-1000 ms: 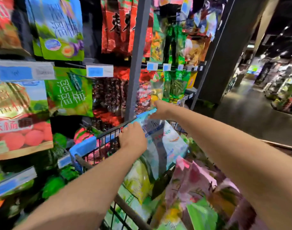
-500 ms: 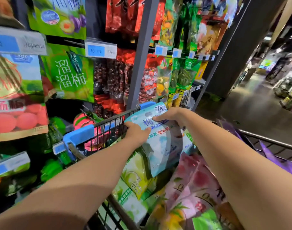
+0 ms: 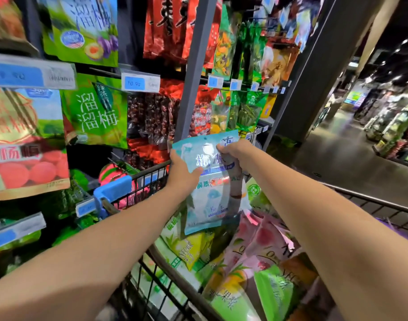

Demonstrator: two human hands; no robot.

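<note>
A light blue snack bag (image 3: 207, 195) with white and blue print hangs upright above the shopping cart (image 3: 149, 174). My left hand (image 3: 183, 174) grips its upper left edge, thumb across the front. My right hand (image 3: 233, 151) pinches its upper right part near the top. The bag's lower end reaches down among the packets in the cart.
The cart holds several snack bags, pink (image 3: 263, 239), yellow-green (image 3: 189, 249) and green (image 3: 277, 295). On the left, hanging racks carry green plum bags (image 3: 96, 112), red date bags (image 3: 172, 26) and blue price tags (image 3: 138, 83). A grey upright post (image 3: 193, 70) stands behind the bag. An aisle (image 3: 344, 154) opens to the right.
Both hands have lifted the blue bag higher out of the cart and turned its front toward me. The view has tilted slightly.
</note>
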